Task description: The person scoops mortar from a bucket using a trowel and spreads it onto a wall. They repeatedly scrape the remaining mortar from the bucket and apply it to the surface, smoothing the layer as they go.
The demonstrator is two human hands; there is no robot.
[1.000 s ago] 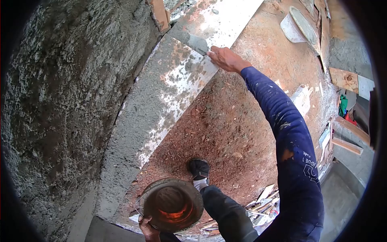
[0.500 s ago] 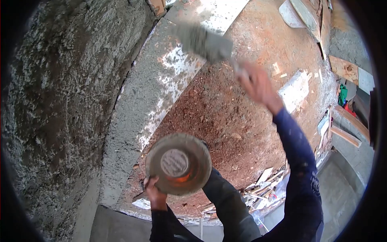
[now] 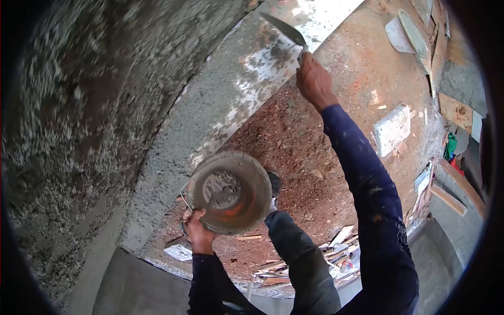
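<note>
My left hand grips the near-left rim of a grey-crusted bucket, fingers closed over its edge. Wet grey mortar lies at the bottom of the bucket, and an orange patch shows on the inner wall. Up ahead, my right hand is wrapped round the handle of a trowel. Its blade is seen nearly edge-on, pointing up and left over a pale ledge splattered with mortar.
A rough mortar-covered wall fills the left side. Reddish soil lies beyond the bucket, with a white block on it. Wood scraps are heaped near my leg. Boards and a white basin stand at the right.
The trowel has turned from showing its broad blade to nearly edge-on, and my right hand has moved up and slightly left. The bucket has tilted, showing more of the mortar inside.
</note>
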